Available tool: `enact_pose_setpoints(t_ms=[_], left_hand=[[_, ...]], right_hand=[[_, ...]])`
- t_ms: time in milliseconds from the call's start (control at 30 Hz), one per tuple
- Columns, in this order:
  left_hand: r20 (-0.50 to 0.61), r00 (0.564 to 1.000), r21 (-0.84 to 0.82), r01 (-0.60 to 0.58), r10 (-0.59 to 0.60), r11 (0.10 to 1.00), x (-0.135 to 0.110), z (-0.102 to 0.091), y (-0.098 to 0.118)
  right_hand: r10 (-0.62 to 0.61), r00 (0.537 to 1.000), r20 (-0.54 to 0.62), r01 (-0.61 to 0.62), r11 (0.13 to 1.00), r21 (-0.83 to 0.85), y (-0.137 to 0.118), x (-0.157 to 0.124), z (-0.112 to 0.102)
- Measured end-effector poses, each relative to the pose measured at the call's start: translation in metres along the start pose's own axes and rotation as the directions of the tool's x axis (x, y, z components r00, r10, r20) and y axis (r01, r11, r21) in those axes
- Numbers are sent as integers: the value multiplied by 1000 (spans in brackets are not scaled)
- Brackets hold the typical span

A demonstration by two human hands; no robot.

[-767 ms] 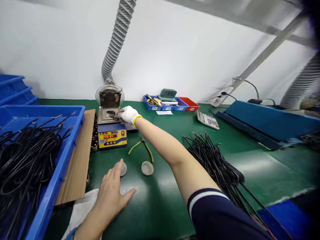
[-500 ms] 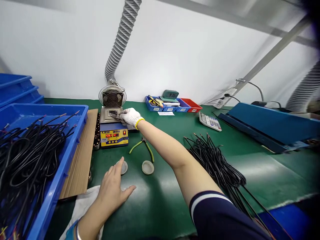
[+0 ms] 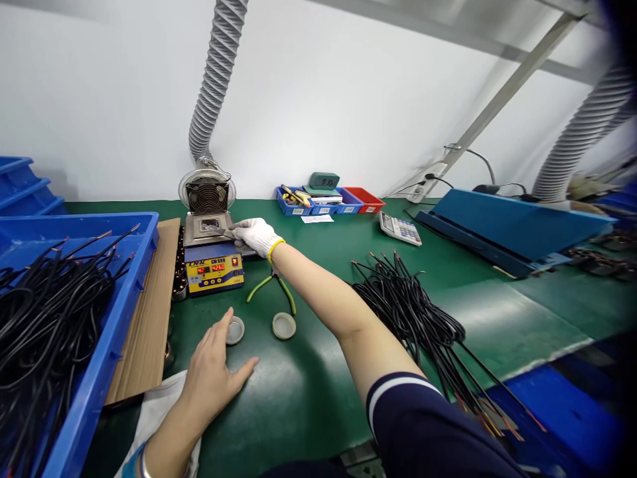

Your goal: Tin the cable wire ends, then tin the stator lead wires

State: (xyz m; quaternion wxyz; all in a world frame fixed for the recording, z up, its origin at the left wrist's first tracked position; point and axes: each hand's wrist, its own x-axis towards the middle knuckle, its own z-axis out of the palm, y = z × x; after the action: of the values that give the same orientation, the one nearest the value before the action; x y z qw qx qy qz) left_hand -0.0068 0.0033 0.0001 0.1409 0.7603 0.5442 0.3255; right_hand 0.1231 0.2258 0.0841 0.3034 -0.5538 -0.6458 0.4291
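Note:
My right hand (image 3: 256, 237), in a white glove with a yellow cuff, reaches to the solder pot (image 3: 204, 239). Its fingers are closed on a thin, flat grey strip (image 3: 223, 232), whose tip lies over the right side of the pot's top. A yellow panel (image 3: 215, 273) with red digits forms the pot's front. Bare and open, with thumb and fingers spread, my left hand (image 3: 212, 372) is nearest to a small round dish (image 3: 235, 330) and partly covers it. A second dish (image 3: 284, 326) and green-handled pliers (image 3: 272, 284) lie to its right.
At left stand a blue tray (image 3: 130, 292) of black cables (image 3: 60, 312) and a cardboard sheet (image 3: 144, 325). A cable bundle (image 3: 413, 305), a calculator (image 3: 400, 228) and a blue metal stand (image 3: 507, 229) are at right. Small bins (image 3: 365, 199) and a clock (image 3: 324, 180) stand at the back.
The camera view has shifted slightly. My right hand has moved a little to the right relative to the pot, still holding the strip. My left hand stays open by the dish.

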Motion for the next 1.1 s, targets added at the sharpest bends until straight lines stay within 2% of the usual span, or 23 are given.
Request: enact_pose_setpoints(t_ms=[133,233,367,500,567,633,700,800,833,900,933,1000,1100], left_hand=[[-76,996,-2,-37,36,999,1,0,-1],[-82,995,-3,-52,52,999,1,0,-1],[-99,994,-11,-53,52,999,1,0,-1],[-128,990,-30,-57,52,998,1,-2,0],[-147,988,-42,-60,54,997,1,-3,2],[-168,985,-54,-58,48,997,2,-4,3],[-179,983,-68,-52,39,996,3,-4,3],[-155,987,-92,-47,32,995,4,-5,1],[-143,989,-97,-49,35,994,4,-5,1],[-140,989,-103,-55,41,993,5,-5,1],[-151,987,-105,-61,44,993,5,-5,2],[-187,982,-127,-61,37,990,7,-5,3],[-220,975,-180,-74,33,981,6,-4,8]], right_hand=[[-15,996,-93,-1,984,-177,20,-13,-32],[-66,982,-178,-8,921,-389,39,-23,-48],[-146,969,-199,-3,799,-601,53,-31,-50],[-257,944,-206,61,750,-659,46,-36,-46],[-336,929,-155,155,734,-661,40,-37,-40],[-436,898,-59,281,671,-686,36,-36,-29],[-513,855,76,387,534,-752,31,-35,-14],[-538,803,257,475,315,-822,22,-36,5],[-542,787,294,496,273,-824,20,-39,9],[-553,773,310,505,242,-828,16,-50,8],[-548,784,292,486,250,-837,18,-58,3],[-500,845,189,376,306,-874,27,-80,-16],[-344,936,-74,75,401,-913,61,-120,-65]])
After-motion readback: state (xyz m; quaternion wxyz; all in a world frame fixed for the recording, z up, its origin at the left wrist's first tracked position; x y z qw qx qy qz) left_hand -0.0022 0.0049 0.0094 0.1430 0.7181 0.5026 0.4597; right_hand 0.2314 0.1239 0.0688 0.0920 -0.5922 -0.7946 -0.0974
